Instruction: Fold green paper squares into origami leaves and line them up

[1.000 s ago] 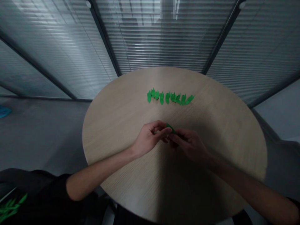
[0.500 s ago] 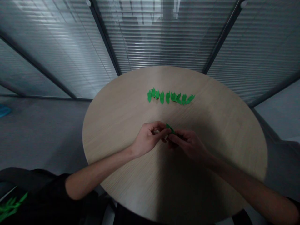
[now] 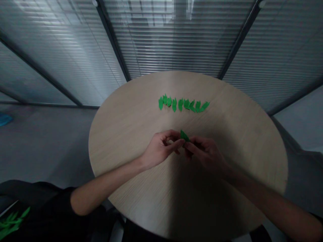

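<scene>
A small green leaf-shaped piece is pinched between my two hands, over the middle of the table. My left hand closes thumb and fingers on its left side. From the right, my right hand grips its lower end, with the thumb on top. The fingertips cover the lower part of the piece. Farther away, a row of several similar green leaf-shaped pieces lies flat on the round wooden table, some touching or overlapping.
Glass walls with blinds stand behind the table's far edge. At lower left, more green leaf shapes show against something dark. A blue object is on the floor at far left. Shadow covers the table's front right part.
The green leaf-shaped piece now stands up more and shows more of its surface above the fingers. My right hand has shifted slightly to the right; the row has not changed.
</scene>
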`<state>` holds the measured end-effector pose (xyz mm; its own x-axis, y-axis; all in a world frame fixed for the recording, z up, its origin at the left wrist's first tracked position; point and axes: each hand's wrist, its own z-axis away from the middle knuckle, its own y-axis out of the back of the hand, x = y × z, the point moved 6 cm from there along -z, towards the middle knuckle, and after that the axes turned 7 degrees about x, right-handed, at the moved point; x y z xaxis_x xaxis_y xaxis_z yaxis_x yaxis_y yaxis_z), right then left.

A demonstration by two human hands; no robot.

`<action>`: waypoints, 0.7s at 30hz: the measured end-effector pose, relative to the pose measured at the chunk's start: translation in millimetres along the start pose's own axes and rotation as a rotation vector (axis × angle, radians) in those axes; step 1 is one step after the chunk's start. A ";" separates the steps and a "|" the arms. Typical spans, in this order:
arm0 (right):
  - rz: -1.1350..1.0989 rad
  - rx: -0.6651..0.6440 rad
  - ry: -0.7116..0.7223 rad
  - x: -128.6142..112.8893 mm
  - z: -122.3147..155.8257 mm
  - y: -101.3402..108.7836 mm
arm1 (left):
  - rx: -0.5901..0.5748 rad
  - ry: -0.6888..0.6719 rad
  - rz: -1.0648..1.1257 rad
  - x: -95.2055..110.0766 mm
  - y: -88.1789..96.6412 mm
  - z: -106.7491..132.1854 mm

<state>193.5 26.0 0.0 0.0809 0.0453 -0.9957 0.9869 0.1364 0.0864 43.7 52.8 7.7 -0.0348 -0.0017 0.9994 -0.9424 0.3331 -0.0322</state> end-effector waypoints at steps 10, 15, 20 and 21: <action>-0.039 -0.042 -0.001 0.5 -1.1 -3.3 | -0.010 0.007 0.025 -0.7 0.1 0.0; -0.012 0.051 -0.003 4.5 -1.3 4.5 | -0.024 0.003 0.025 -2.1 -1.7 0.5; 0.000 0.069 0.019 2.3 -1.8 5.2 | 0.001 -0.017 0.037 0.9 -0.4 0.8; 0.000 0.073 0.021 2.1 -2.0 5.2 | 0.006 -0.016 0.040 1.3 0.0 0.7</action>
<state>198.5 28.8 -1.5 0.0784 0.0661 -0.9947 0.9945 0.0643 0.0827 43.4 52.1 9.0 -0.0777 -0.0040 0.9970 -0.9422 0.3272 -0.0721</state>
